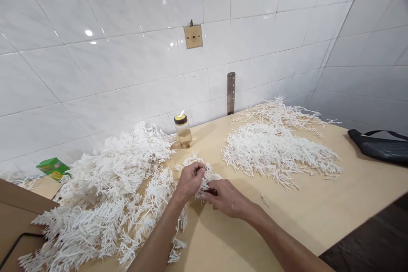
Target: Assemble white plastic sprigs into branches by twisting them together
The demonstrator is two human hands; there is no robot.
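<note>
My left hand is closed in a pinch on a white branching strand at the middle of the table. Just to its right, my right hand is closed at the lower part of the same white piece, and a small dark item shows between its thumb and fingers, too hidden to name. A big tangled heap of white strands lies to the left. On the right is a flatter pile of shorter white pieces, with thin, longer white strands behind it.
A lidded jar with liquid stands near the wall. At the left are a green box and a cardboard box. A black bag lies at the right end. A small white scrap rests on the tabletop.
</note>
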